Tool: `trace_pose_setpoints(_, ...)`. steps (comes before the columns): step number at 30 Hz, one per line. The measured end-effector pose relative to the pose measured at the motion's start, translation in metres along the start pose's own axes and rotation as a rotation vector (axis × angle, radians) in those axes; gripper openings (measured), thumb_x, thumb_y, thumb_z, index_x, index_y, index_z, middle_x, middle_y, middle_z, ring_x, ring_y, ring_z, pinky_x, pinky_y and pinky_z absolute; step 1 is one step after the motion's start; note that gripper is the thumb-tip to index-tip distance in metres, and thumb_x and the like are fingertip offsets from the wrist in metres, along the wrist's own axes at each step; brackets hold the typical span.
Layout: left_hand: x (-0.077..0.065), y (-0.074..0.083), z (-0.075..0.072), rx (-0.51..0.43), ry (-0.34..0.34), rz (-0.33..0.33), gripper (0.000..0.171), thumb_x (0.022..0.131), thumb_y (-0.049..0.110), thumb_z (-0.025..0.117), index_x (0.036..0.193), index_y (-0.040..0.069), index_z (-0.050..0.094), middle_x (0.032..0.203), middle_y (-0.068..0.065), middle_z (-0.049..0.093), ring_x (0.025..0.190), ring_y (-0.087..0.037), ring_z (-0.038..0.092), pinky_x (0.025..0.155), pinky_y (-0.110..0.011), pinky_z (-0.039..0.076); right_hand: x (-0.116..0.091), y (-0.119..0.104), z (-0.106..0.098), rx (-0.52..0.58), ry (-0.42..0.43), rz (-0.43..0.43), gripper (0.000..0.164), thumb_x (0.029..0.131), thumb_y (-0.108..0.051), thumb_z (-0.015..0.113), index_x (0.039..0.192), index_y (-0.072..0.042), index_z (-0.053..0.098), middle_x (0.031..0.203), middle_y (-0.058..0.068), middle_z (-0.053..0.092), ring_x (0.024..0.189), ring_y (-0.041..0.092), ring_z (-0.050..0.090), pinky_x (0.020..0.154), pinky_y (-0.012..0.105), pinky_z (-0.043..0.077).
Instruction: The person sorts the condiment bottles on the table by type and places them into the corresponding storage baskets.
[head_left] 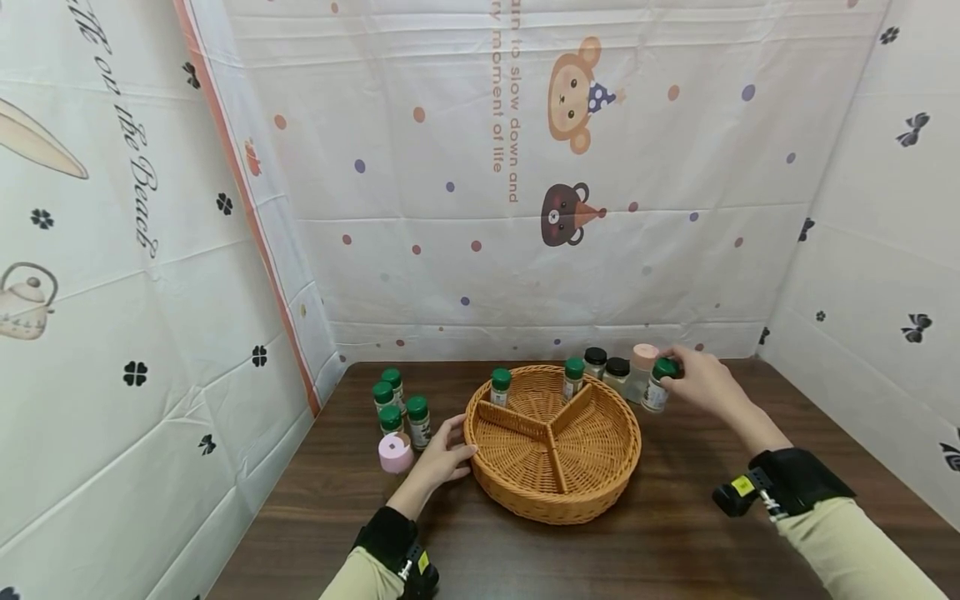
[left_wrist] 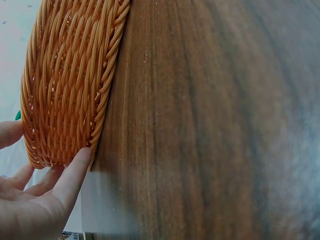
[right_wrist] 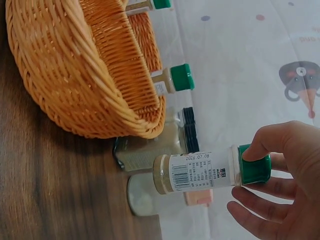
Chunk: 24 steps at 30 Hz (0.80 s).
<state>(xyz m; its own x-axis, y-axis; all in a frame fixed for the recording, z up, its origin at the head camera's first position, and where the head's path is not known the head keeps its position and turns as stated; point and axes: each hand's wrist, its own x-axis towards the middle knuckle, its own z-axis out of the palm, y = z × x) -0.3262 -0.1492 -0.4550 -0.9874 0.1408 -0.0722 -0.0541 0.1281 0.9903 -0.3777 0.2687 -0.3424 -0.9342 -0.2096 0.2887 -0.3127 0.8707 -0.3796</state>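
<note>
While the bench [head_left: 480,567] is carrying everything, the round basket [head_left: 558,506] is sitting mid-bench; the left hand [head_left: 442,457] is bracing its side, fingers spread. The right hand [head_left: 697,377], beside the pink-lidded jar [head_left: 643,358], is pinching a green-topped jar [head_left: 654,397] by its cap. Imo keeping it upright while clearing that neighbour is key.

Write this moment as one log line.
right hand: holds green-capped spice jar by cap; left hand: touches wicker basket; far basket compartment: two green-capped spice jars
</note>
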Motion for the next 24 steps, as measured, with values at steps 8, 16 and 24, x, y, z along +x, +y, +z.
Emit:
trace_pose_setpoints(8,0.0,0.001,0.0,0.002,0.007,-0.006,0.063,0.1,0.005,0.055,0.156,0.006,0.025,0.156,-0.031,0.03,0.139,-0.049,0.041,0.096,-0.058,0.053,0.005,-0.011,0.001,-0.001,0.024,-0.054,0.044,0.091,-0.016,0.062,0.128,0.006,0.056,0.113,0.03,0.067,0.095,0.038,0.067,0.075,0.052,0.054)
trace_pose_setpoints(16,0.001,-0.001,0.0,-0.002,0.002,-0.011,0.063,0.1,0.006,0.055,0.156,0.007,0.025,0.156,-0.031,0.03,0.139,-0.049,0.041,0.096,-0.058,0.053,0.009,-0.022,0.003,0.031,0.01,-0.079,0.043,0.091,-0.014,0.062,0.131,0.003,0.056,0.115,0.031,0.066,0.086,0.032,0.066,0.063,0.036,0.05)
trace_pose_setpoints(24,0.001,-0.001,-0.001,-0.01,-0.002,-0.008,0.064,0.1,0.005,0.056,0.156,0.006,0.025,0.156,-0.03,0.029,0.139,-0.049,0.04,0.096,-0.058,0.053,0.011,-0.027,0.006,0.035,0.02,-0.097,0.039,0.09,-0.015,0.064,0.126,0.001,0.058,0.116,0.032,0.065,0.091,0.036,0.068,0.065,0.039,0.053)
